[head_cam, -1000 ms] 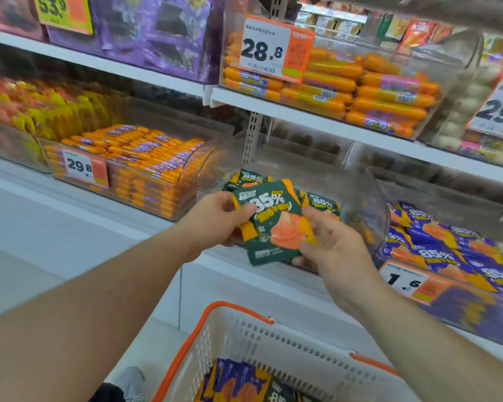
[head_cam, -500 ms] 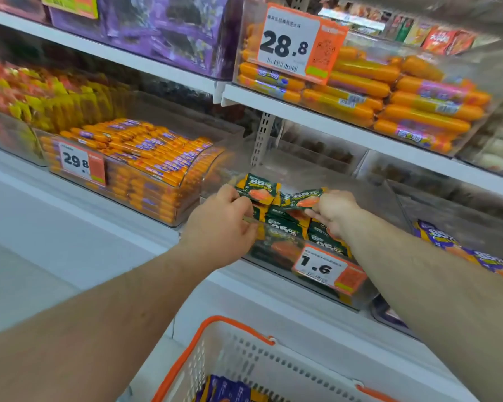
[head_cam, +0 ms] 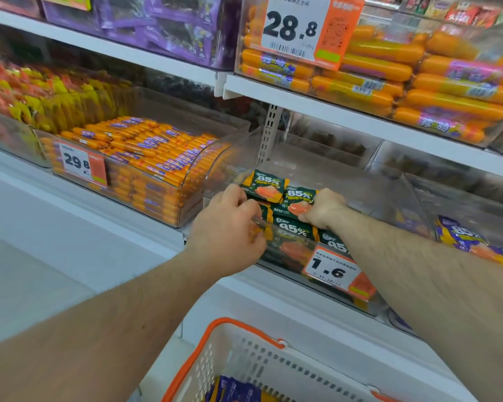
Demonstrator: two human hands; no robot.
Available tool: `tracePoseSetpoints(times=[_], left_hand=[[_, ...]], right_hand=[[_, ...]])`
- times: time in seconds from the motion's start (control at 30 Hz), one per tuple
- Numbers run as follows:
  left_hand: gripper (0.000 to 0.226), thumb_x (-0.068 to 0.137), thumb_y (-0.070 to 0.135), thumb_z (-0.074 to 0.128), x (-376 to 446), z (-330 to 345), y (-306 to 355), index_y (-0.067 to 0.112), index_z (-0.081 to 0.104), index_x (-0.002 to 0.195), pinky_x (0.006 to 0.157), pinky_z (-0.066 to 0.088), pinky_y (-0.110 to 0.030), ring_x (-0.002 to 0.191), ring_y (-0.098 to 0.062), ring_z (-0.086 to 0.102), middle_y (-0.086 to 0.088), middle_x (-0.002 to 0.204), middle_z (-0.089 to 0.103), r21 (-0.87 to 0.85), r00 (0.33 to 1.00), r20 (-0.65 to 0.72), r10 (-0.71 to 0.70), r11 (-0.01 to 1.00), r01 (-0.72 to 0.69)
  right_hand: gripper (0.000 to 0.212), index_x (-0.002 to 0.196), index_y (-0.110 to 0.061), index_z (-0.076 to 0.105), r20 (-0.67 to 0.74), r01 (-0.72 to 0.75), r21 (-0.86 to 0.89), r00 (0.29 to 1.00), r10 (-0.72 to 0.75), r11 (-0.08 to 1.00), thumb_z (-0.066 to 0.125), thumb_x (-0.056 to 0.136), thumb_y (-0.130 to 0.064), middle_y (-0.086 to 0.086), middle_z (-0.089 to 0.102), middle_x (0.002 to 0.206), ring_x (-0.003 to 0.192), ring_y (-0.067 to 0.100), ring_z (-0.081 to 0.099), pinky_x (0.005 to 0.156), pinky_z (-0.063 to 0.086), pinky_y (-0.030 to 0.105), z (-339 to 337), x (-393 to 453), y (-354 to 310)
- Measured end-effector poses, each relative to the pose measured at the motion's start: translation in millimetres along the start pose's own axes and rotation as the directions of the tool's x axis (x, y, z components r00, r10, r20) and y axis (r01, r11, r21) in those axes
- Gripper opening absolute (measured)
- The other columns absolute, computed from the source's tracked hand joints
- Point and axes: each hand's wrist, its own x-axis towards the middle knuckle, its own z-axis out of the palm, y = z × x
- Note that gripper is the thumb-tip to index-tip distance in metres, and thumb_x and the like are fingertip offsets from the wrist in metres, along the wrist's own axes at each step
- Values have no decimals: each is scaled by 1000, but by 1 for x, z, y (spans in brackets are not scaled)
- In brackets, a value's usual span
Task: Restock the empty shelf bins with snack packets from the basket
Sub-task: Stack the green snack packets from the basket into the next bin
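A clear shelf bin with a 1.6 price tag holds several green snack packets marked 85%. My left hand reaches over the bin's front left rim, its fingers curled down onto the packets there. Just to the right, my right hand is inside the bin, gripping a green packet by its edge. Below, the white basket with orange handles holds blue packets; its other contents are out of view.
A full bin of orange sausage sticks stands to the left, tagged 29.8. Blue 85% packets fill the bin on the right. The upper shelf carries large orange sausages close above the open bin.
Both hands have carried the green packets from in front of the shelf into the clear bin and lowered them onto the pile. The view has moved closer to the shelf.
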Motion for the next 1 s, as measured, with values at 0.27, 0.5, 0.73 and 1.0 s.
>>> tracePoseSetpoints(times=[0.27,0.5,0.73,1.0], left_hand=[[26,68,33,61,1,0,0,16,67,87,53,37,-27,78,-26,53,-3,90,48,-1,1000,4,5,1000,-5],[26,68,29,70,1,1,-1,16,66,90,54,35,-27,80,-25,52,-4,92,47,-6,999,10,37,999,-37],[19,71,22,62,-4,-8,10,22,46,82,47,40,-30,65,-19,45,6,86,44,-172,985,-44,166,970,-171],[12,86,34,61,-40,10,20,34,53,78,79,48,-30,87,-14,56,17,81,53,-30,404,913,60,996,-80]], right_hand=[[52,85,-14,54,21,40,-60,999,-39,997,75,71,-60,2,59,82,69,17,57,51,41,27,5,5,-1],[50,92,-12,58,-9,27,-79,1000,-28,997,70,77,-59,3,59,80,68,17,57,52,44,27,6,6,-2],[40,86,-11,63,-142,96,26,986,-91,995,66,84,-50,1,61,79,72,21,60,60,49,27,-17,-29,-5],[10,70,-5,63,-781,733,-238,245,-575,637,62,78,-12,12,56,74,70,32,51,62,39,39,32,-148,20]])
